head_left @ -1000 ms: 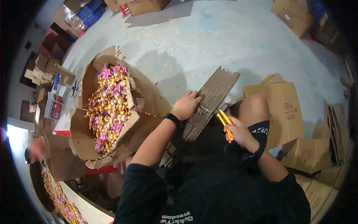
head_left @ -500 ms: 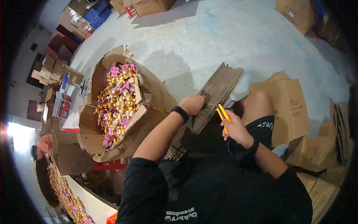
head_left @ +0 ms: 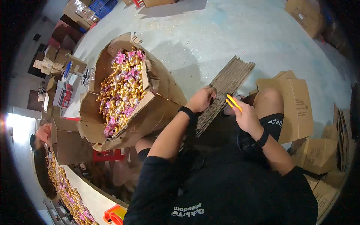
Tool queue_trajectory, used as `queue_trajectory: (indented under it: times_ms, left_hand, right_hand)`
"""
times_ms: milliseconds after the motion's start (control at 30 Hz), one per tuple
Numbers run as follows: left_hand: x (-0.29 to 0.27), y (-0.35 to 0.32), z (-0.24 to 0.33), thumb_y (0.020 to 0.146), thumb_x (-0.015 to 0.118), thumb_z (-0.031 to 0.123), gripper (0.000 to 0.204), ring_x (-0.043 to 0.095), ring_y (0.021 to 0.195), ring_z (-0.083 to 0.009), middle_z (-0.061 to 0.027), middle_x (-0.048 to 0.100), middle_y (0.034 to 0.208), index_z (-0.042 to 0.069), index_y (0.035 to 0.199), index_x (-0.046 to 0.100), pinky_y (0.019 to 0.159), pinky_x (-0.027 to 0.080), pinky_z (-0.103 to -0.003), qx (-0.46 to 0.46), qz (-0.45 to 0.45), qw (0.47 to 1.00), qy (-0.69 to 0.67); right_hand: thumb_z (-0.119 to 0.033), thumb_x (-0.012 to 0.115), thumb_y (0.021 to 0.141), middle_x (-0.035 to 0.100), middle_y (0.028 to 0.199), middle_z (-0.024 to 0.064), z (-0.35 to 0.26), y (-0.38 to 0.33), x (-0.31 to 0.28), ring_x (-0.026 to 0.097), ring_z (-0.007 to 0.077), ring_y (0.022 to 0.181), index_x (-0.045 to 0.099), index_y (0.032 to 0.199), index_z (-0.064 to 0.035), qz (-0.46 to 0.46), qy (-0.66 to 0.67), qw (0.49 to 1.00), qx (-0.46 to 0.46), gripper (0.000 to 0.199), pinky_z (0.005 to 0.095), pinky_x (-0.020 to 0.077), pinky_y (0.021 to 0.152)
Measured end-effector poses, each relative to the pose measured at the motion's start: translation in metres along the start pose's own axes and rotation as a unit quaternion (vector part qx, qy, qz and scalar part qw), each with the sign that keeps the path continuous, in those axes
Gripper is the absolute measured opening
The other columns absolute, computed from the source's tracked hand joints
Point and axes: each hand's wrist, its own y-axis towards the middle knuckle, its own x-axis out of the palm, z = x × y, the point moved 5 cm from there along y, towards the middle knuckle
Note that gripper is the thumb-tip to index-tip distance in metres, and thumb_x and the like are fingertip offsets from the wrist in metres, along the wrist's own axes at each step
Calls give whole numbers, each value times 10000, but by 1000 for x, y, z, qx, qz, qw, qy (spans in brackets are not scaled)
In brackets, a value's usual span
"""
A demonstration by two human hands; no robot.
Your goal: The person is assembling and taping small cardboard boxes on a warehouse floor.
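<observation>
A bundle of flat corrugated cardboard pieces (head_left: 235, 73) stands on a slant in front of me, edges facing up. My left hand (head_left: 202, 99) is closed at its left side, fingers pinched around what looks like a thin pale tie (head_left: 219, 97) across the bundle. My right hand (head_left: 245, 116) grips orange-handled pliers (head_left: 233, 102), their handles slightly spread. The pliers' tip is at the tie, close to my left fingertips; its exact jaws are too small to make out.
Left of the bundle stands a big torn carton (head_left: 165, 80) full of gold and pink wrapped pieces (head_left: 125, 86). Folded cardboard boxes (head_left: 292, 107) lie at my right. A long table with more gold pieces (head_left: 63, 187) and another person (head_left: 43, 135) are at far left.
My right hand has turned and brought the pliers' tip in to the tie by my left hand. The view has shifted a little, so the bundle sits further up and right.
</observation>
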Motion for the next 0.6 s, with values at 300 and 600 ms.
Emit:
queue_trajectory:
  times_ms: [300, 600]
  left_hand:
    - [2, -1, 5, 807, 553, 18, 67, 579, 858, -370, -182, 596, 850, 12, 822, 618, 755, 467, -424, -9, 13, 1000, -1]
    - [6, -2, 3, 850, 568, 77, 87, 582, 824, -373, -193, 592, 843, -2, 876, 592, 737, 462, -421, 27, 3, 999, 34]
  right_hand:
    - [-131, 570, 896, 653, 924, 245, -18, 9, 5, 631, 420, 859, 575, 1255, -65, -32, -48, 998, 20, 365, 493, 503, 742]
    - [-160, 548, 900, 669, 879, 189, -35, 13, 1, 640, 396, 803, 577, 1254, -121, -95, -173, 980, 8, 357, 505, 509, 697]
